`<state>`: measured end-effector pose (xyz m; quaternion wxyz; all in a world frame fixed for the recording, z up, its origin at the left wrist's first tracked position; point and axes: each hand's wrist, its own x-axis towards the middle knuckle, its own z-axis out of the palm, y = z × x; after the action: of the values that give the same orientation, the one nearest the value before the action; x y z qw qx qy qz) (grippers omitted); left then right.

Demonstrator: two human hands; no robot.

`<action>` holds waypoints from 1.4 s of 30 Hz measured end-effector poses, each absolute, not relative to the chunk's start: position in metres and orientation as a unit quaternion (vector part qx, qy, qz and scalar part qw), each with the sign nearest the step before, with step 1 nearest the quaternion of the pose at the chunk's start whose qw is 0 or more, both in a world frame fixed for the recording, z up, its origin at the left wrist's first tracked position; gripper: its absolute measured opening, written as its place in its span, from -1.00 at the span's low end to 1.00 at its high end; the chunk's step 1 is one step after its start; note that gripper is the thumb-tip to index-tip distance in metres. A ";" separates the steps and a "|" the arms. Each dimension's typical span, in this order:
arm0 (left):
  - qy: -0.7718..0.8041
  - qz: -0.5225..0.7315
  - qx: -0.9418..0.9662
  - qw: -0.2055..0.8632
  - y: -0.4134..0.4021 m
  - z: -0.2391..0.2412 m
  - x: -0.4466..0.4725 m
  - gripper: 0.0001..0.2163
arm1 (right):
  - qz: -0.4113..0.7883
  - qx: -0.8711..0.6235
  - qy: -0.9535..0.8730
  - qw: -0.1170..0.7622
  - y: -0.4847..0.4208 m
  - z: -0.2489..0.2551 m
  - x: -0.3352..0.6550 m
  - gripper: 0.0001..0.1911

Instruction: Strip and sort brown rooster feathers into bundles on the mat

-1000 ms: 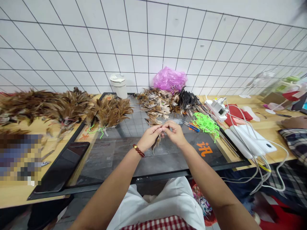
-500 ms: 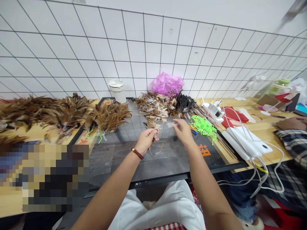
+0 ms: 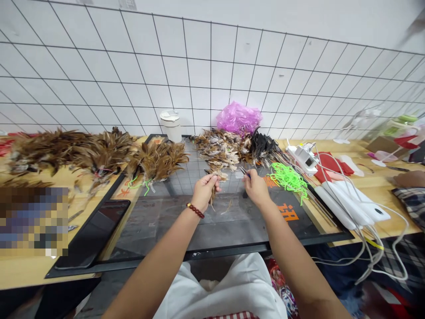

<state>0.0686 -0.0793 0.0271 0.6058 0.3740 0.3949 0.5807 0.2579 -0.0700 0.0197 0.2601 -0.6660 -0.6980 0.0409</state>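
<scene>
My left hand (image 3: 206, 191), with a bead bracelet at its wrist, pinches a small bunch of brown and cream feathers (image 3: 223, 176) above a dark glossy board (image 3: 186, 221). To its right, my right hand (image 3: 256, 188) is closed on a small tool with a blue handle and pointed metal tips (image 3: 245, 172), probably thread snips. The tips point toward the feathers but stay apart from them. Beyond both hands lies a pile of loose mottled feathers (image 3: 215, 148), with black feathers (image 3: 264, 146) at its right end.
Tied brown feather bundles (image 3: 159, 157) lie at left, near a phone (image 3: 94, 232). A lidded cup (image 3: 171, 126) and pink plastic bag (image 3: 238, 118) stand behind. Green cords (image 3: 288, 179), a power strip (image 3: 303, 158) and white cables (image 3: 368, 252) are right. Another person's sleeve (image 3: 413, 204) shows there.
My right hand, earlier empty-looking with fingers apart, has closed on the blue-handled tool that lay beside the green cords. My left hand keeps the feather bunch. The camera view has shifted slightly left.
</scene>
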 end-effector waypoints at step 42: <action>0.276 0.529 0.334 0.730 -0.086 0.026 0.071 -0.75 | 0.213 -0.417 -0.780 0.416 -0.085 0.011 0.209 -0.74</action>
<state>0.0714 -0.0857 0.0256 0.7300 0.3336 0.2759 0.5289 0.2094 -0.0847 0.0112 0.4159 -0.4167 -0.7797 0.2132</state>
